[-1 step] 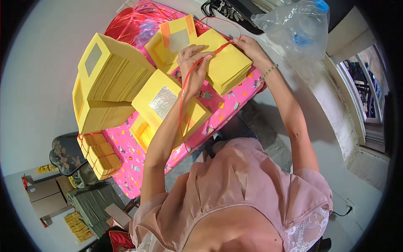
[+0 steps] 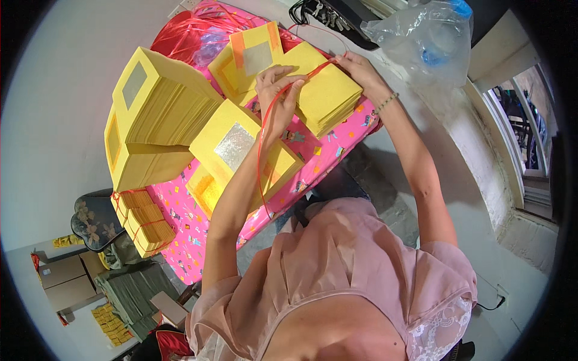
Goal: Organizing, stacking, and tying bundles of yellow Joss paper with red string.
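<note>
One red ribbon [image 2: 317,70] crosses the yellow paper stack [image 2: 328,90] on the pink-covered table [image 2: 316,162]; my left hand [image 2: 277,90] pinches it at one side, my right hand [image 2: 359,70] at the other, seemingly to hold it taut between them

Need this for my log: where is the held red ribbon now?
In the head view's upper centre, the red ribbon runs across the yellow stack between the left hand and right hand, trailing along the left forearm.
</note>
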`<state>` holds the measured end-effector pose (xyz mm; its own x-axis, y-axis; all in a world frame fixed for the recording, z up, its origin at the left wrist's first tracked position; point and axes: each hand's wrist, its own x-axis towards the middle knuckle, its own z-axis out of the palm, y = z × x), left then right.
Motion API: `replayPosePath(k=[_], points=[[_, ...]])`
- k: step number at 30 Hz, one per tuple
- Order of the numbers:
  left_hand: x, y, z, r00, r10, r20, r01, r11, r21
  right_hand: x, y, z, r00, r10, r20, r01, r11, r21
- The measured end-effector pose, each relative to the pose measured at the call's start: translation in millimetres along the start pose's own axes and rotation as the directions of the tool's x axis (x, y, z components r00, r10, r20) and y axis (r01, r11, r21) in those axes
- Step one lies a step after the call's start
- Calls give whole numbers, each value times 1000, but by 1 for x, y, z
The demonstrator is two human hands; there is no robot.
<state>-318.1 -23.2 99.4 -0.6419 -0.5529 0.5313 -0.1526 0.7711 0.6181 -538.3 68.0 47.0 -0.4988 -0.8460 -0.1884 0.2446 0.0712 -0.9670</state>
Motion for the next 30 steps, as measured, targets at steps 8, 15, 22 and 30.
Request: replayPosePath(k=[8, 15, 22, 30], points=[[-8, -2, -3, 995, -100, 1, 99, 990, -98, 14, 17, -2, 999, 30, -38, -30, 1000, -9], [-8, -9, -4, 995, -90, -35, 85, 988, -132, 5, 11, -3, 991, -55, -119, 55, 998, -1], [5, -11, -10, 993, -114, -34, 112, 992, -60, -33, -13, 1, 957, -137, -256, 116, 988, -98], [24, -22, -17, 892, -389, 232, 439, 867, -235, -102, -15, 23, 770, -502, -392, 449, 865, -225]])
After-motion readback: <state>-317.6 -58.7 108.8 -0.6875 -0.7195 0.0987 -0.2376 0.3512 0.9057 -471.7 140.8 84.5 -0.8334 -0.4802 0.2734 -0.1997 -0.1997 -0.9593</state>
